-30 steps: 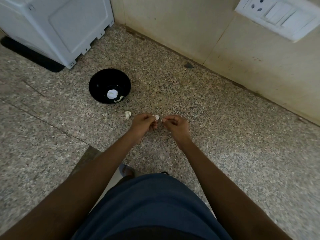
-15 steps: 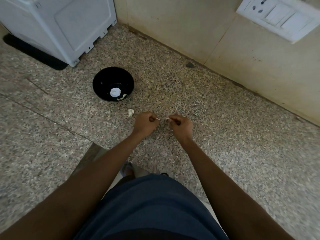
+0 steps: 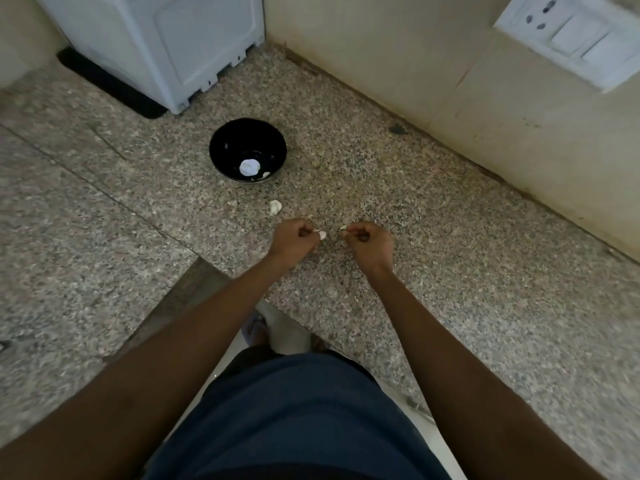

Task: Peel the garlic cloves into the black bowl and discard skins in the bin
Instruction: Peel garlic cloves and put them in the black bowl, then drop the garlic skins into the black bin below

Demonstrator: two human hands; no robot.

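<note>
A black bowl (image 3: pixel 248 150) stands on the speckled granite counter (image 3: pixel 450 271) and holds a pale peeled piece and a smaller one at its near rim. One loose garlic clove (image 3: pixel 275 206) lies just in front of the bowl. My left hand (image 3: pixel 294 241) pinches a whitish garlic clove (image 3: pixel 322 234) at its fingertips. A short gap to the right, my right hand (image 3: pixel 369 242) pinches a small scrap of skin (image 3: pixel 343 229). No bin is in view.
A white appliance (image 3: pixel 166 43) stands at the back left on a black mat (image 3: pixel 107 84). The cream wall (image 3: pixel 398 64) runs along the back right with a switch plate (image 3: pixel 575 36). The counter's edge is close to my body.
My hands have drawn apart, the clove staying with the left hand and a scrap of skin with the right. The camera has tilted a little.
</note>
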